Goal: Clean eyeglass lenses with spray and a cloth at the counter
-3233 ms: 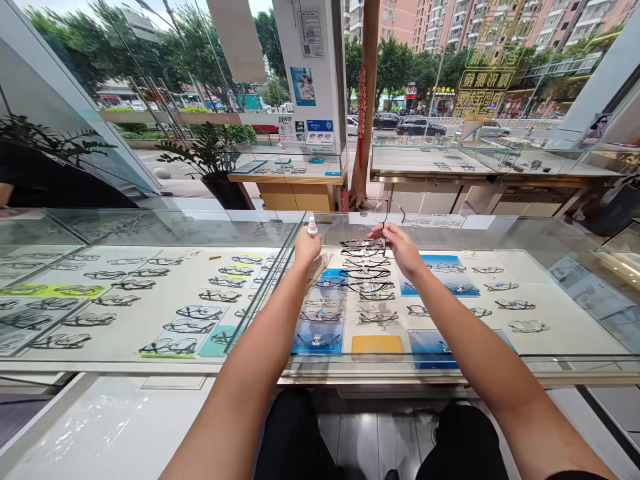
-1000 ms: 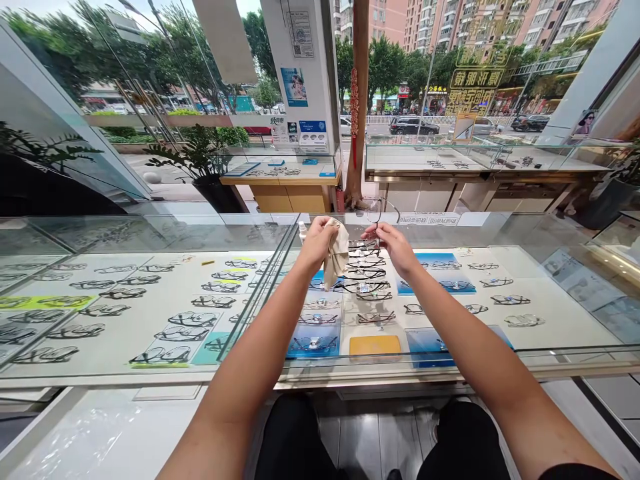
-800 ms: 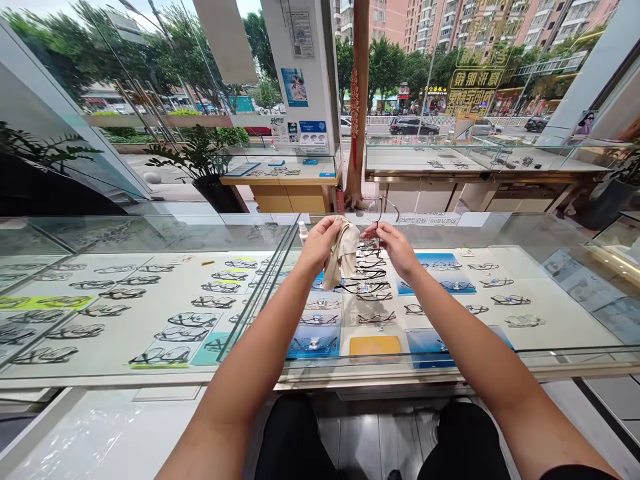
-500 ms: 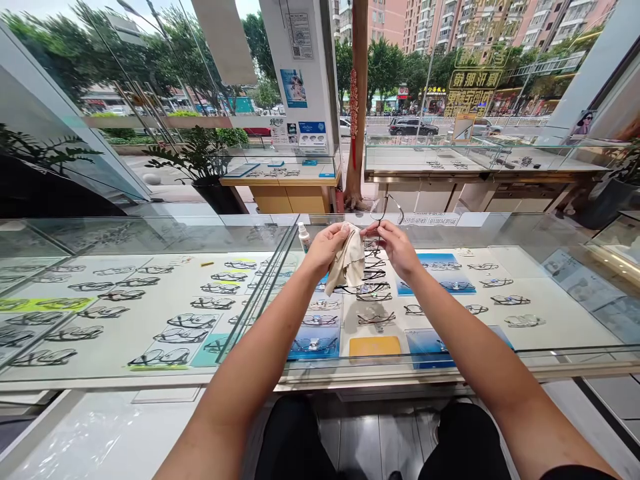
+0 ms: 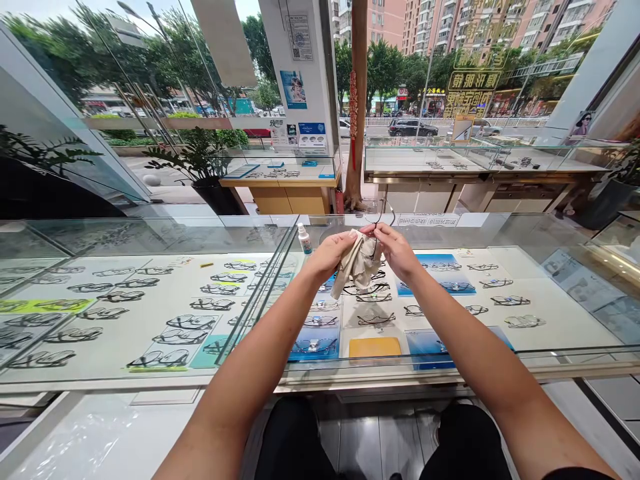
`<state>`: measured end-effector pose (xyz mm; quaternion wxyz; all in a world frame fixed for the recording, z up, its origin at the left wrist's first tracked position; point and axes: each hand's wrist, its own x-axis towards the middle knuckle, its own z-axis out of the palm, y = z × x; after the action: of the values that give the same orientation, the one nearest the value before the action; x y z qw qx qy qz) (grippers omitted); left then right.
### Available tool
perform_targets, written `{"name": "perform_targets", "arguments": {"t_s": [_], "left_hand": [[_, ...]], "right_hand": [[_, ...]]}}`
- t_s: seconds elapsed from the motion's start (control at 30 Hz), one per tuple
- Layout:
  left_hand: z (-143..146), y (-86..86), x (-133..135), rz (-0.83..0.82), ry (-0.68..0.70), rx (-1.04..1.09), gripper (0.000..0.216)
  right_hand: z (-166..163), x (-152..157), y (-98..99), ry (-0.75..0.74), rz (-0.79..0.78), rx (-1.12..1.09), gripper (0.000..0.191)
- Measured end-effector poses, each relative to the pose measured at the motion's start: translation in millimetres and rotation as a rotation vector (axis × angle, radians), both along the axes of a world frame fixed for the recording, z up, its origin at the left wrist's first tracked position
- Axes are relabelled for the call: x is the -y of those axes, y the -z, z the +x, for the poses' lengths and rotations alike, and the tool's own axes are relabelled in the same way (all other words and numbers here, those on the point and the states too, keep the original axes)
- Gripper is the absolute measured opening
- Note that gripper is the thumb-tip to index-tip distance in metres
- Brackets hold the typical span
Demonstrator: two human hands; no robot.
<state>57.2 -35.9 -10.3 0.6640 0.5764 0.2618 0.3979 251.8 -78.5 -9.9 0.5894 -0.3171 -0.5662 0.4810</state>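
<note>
Above the glass display case, my left hand (image 5: 334,252) is closed on a crumpled beige cloth (image 5: 356,265). My right hand (image 5: 395,248) pinches a pair of thin dark-framed eyeglasses (image 5: 392,208), one part of which rises above the fingers. The cloth lies against the glasses between both hands, and its folds hide part of the frame. Both hands are close together, their fingertips nearly touching. A small white spray bottle (image 5: 305,239) stands upright on the case just left of my left hand.
Rows of eyeglasses (image 5: 180,338) lie inside the glass case (image 5: 575,355) beneath my arms. A yellow pad (image 5: 375,347) and blue display cards (image 5: 435,267) are among them. Farther off stand more display counters (image 5: 420,175), a wooden post (image 5: 357,100) and a potted plant (image 5: 200,157).
My left hand and the cloth have moved right, toward my right hand. The cloth now covers more of the glasses, whose raised part has shifted slightly left.
</note>
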Motion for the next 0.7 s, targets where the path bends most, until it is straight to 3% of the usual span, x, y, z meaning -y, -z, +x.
{"name": "perform_targets", "arguments": {"t_s": [0.2, 0.3, 0.5, 0.7], "left_hand": [[1, -3.2, 6, -0.019, 0.077, 0.030, 0.073], [1, -1.6, 6, -0.035, 0.088, 0.033, 0.068], [5, 3.2, 7, -0.107, 0.091, 0.049, 0.057], [8, 7.3, 6, -0.155, 0.056, 0.034, 0.062]], "right_hand": [[-2, 2, -0.9, -0.044, -0.010, -0.006, 0.048], [-4, 4, -1.2, -0.074, -0.015, -0.035, 0.047], [-6, 6, 1.6, -0.126, -0.042, -0.055, 0.048], [-6, 6, 2.3, -0.130, -0.073, -0.067, 0.050]]}}
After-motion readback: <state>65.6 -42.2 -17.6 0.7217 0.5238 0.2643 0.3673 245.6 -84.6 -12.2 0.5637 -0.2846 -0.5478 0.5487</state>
